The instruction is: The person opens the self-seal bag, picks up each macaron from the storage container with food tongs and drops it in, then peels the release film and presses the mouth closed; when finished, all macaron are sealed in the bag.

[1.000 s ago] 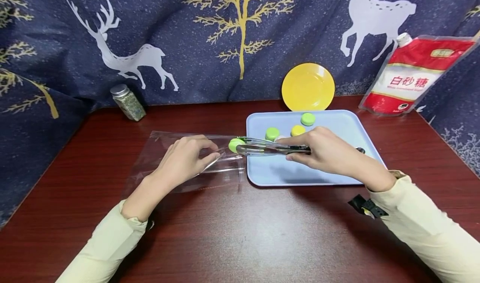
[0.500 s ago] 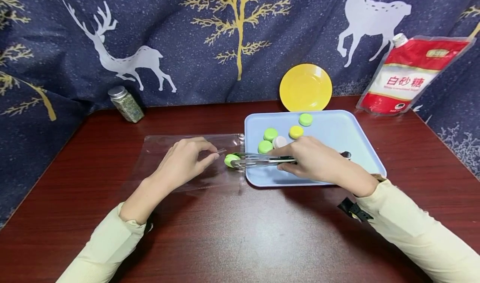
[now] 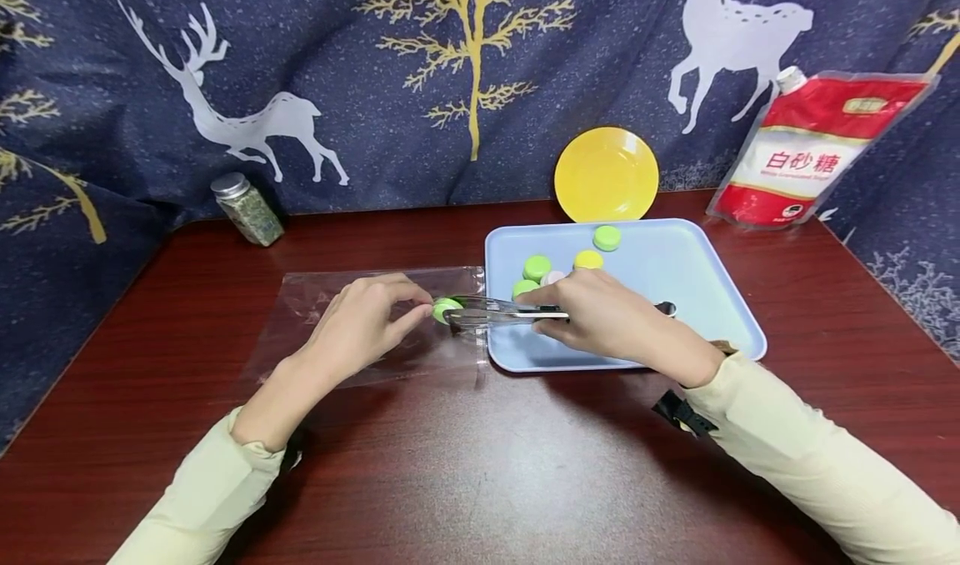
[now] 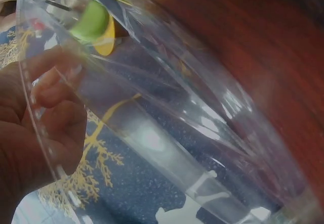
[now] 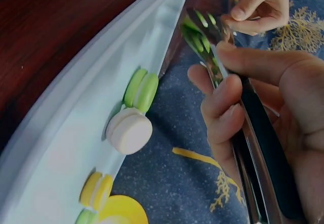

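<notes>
My left hand (image 3: 367, 315) pinches the edge of a clear plastic bag (image 4: 167, 143) that lies along the table. My right hand (image 3: 611, 319) grips metal tongs (image 3: 495, 315) with dark handles (image 5: 271, 153). Between the tongs' tips is a green macaron (image 3: 446, 309), right by my left fingertips at the bag's right end. I cannot tell whether it is inside the mouth. Beneath the right hand is a pale blue tray (image 3: 675, 273) bearing green macarons (image 3: 537, 267), a yellow macaron (image 3: 588, 259) and a whitish macaron (image 5: 129, 130), the last partly hidden in the head view.
Behind the tray a yellow plate (image 3: 607, 173) leans against the dark blue cloth (image 3: 405, 157). A red and white sugar pouch (image 3: 813, 157) stands at the back right. At the back left, a glass jar (image 3: 251, 211) of dried herbs tilts. Bare wood tabletop (image 3: 480, 465) lies in front.
My right hand has moved left, bringing the tongs and green macaron from above the tray's left edge to my left fingertips. My left hand has barely moved, still at the bag.
</notes>
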Tool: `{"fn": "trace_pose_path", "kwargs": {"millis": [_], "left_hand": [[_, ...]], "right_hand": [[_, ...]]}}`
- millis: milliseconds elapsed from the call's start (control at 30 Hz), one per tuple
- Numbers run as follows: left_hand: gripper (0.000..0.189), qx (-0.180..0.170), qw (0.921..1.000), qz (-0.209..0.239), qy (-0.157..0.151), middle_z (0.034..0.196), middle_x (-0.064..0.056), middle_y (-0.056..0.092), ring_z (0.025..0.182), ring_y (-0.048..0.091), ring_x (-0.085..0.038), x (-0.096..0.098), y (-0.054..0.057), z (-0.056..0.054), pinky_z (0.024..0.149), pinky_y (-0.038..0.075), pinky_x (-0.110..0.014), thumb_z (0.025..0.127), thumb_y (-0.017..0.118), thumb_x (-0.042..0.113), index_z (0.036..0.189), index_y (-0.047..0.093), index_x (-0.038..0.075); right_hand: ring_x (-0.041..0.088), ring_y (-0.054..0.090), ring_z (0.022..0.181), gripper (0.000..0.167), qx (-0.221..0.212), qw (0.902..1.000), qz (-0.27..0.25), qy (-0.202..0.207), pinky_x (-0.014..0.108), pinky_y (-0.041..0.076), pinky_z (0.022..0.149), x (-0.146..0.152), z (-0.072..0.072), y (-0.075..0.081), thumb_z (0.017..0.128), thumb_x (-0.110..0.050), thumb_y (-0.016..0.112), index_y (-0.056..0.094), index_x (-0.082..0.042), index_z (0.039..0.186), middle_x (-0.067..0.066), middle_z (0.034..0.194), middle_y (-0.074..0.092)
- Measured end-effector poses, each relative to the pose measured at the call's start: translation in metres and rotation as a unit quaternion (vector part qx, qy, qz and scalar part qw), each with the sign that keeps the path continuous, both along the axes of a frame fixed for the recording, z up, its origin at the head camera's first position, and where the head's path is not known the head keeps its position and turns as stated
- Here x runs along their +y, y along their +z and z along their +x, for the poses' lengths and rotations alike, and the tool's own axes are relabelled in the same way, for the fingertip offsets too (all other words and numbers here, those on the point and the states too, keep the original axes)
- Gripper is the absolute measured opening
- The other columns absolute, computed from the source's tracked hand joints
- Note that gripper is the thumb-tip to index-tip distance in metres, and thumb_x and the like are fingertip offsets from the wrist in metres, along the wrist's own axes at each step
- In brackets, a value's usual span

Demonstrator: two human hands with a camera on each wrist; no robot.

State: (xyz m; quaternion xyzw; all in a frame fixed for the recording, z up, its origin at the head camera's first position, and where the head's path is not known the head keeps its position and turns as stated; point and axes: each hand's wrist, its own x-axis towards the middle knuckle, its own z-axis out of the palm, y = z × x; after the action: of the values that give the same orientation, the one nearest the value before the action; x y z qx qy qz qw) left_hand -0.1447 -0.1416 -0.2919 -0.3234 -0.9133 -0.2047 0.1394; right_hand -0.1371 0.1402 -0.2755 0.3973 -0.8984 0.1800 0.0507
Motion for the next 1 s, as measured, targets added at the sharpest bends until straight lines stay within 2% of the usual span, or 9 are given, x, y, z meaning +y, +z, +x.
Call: {"fn": "trace_pose_path", "kwargs": {"millis": [100, 267, 367, 500, 700, 767, 867, 933, 1000], "left_hand": [[0.01, -0.004, 1.0, -0.002, 0.002, 0.088, 0.005, 0.067, 0.085, 0.064, -0.015, -0.002, 0.0, 0.001, 0.07, 0.05, -0.037, 0.085, 0.069, 0.02, 0.091, 0.073, 0.012], [0.011, -0.002, 1.0, 0.003, 0.007, 0.089, 0.005, 0.067, 0.086, 0.064, -0.014, -0.008, 0.0, 0.007, 0.071, 0.049, -0.037, 0.084, 0.07, 0.02, 0.092, 0.073, 0.013], [0.009, -0.004, 0.9998, 0.018, 0.002, 0.088, 0.005, 0.066, 0.075, 0.061, -0.011, -0.012, 0.0, 0.01, 0.064, 0.048, -0.033, 0.084, 0.07, 0.017, 0.09, 0.073, 0.012], [0.007, -0.004, 0.9991, 0.041, -0.014, 0.087, 0.004, 0.066, 0.06, 0.049, -0.007, -0.013, 0.0, 0.009, 0.054, 0.041, -0.026, 0.084, 0.07, 0.013, 0.09, 0.073, 0.01], [0.007, -0.003, 0.9982, 0.047, -0.036, 0.089, 0.003, 0.066, 0.058, 0.046, -0.005, -0.006, 0.0, 0.007, 0.053, 0.04, -0.024, 0.084, 0.07, 0.011, 0.091, 0.073, 0.01], [0.007, -0.004, 0.9983, 0.044, -0.039, 0.09, 0.002, 0.066, 0.057, 0.047, -0.005, -0.004, 0.001, 0.007, 0.053, 0.041, -0.024, 0.084, 0.07, 0.012, 0.091, 0.073, 0.01], [0.008, -0.002, 0.9983, 0.043, -0.04, 0.089, 0.002, 0.066, 0.055, 0.046, -0.004, -0.003, 0.001, 0.008, 0.051, 0.04, -0.023, 0.084, 0.07, 0.013, 0.091, 0.073, 0.01], [0.007, -0.001, 0.9982, 0.046, -0.038, 0.086, 0.004, 0.065, 0.054, 0.045, -0.003, -0.005, 0.0, 0.009, 0.049, 0.039, -0.023, 0.084, 0.07, 0.012, 0.09, 0.073, 0.01], [0.007, 0.002, 0.998, 0.05, -0.039, 0.082, 0.005, 0.064, 0.053, 0.043, -0.003, -0.006, -0.001, 0.01, 0.048, 0.038, -0.022, 0.083, 0.07, 0.011, 0.09, 0.073, 0.01]], "right_hand": [[0.004, 0.032, 0.047, 0.029, -0.008, 0.9999, -0.007, -0.008, 0.025, 0.034, 0.047, -0.005, -0.001, -0.003, 0.078, -0.012, 0.075, 0.072, -0.009, 0.107, -0.002, 0.08, 0.068], [0.003, 0.023, 0.044, 0.03, -0.061, 0.9973, -0.04, -0.004, 0.022, 0.027, 0.042, -0.018, -0.007, -0.008, 0.081, -0.011, 0.073, 0.069, -0.005, 0.11, 0.004, 0.096, 0.07], [0.004, 0.022, 0.045, 0.031, -0.093, 0.994, -0.057, -0.006, 0.022, 0.027, 0.043, -0.024, -0.01, -0.01, 0.081, -0.011, 0.072, 0.069, -0.004, 0.111, 0.006, 0.103, 0.068], [0.008, 0.034, 0.051, 0.032, -0.116, 0.9907, -0.07, -0.016, 0.025, 0.034, 0.047, -0.03, -0.013, -0.011, 0.08, -0.011, 0.073, 0.069, -0.005, 0.111, 0.006, 0.103, 0.068], [0.009, 0.047, 0.058, 0.033, -0.13, 0.9885, -0.073, -0.028, 0.024, 0.039, 0.052, -0.035, -0.013, -0.011, 0.079, -0.013, 0.073, 0.069, -0.004, 0.11, 0.007, 0.102, 0.068], [0.008, 0.051, 0.054, 0.034, -0.161, 0.9833, -0.076, -0.037, 0.024, 0.042, 0.055, -0.039, -0.014, -0.01, 0.08, -0.014, 0.073, 0.068, -0.003, 0.113, 0.006, 0.09, 0.07], [0.01, 0.058, 0.053, 0.035, -0.256, 0.9594, -0.103, -0.057, 0.025, 0.047, 0.057, -0.046, -0.018, -0.013, 0.083, -0.013, 0.07, 0.065, -0.003, 0.116, 0.005, 0.083, 0.07], [0.011, 0.053, 0.043, 0.036, -0.334, 0.93, -0.135, -0.075, 0.025, 0.047, 0.051, -0.052, -0.021, -0.015, 0.085, -0.012, 0.068, 0.063, -0.003, 0.119, 0.007, 0.078, 0.069], [0.011, 0.052, 0.044, 0.036, -0.394, 0.8995, -0.168, -0.088, 0.024, 0.045, 0.046, -0.057, -0.023, -0.018, 0.085, -0.011, 0.067, 0.062, -0.003, 0.12, 0.01, 0.084, 0.068]]}}
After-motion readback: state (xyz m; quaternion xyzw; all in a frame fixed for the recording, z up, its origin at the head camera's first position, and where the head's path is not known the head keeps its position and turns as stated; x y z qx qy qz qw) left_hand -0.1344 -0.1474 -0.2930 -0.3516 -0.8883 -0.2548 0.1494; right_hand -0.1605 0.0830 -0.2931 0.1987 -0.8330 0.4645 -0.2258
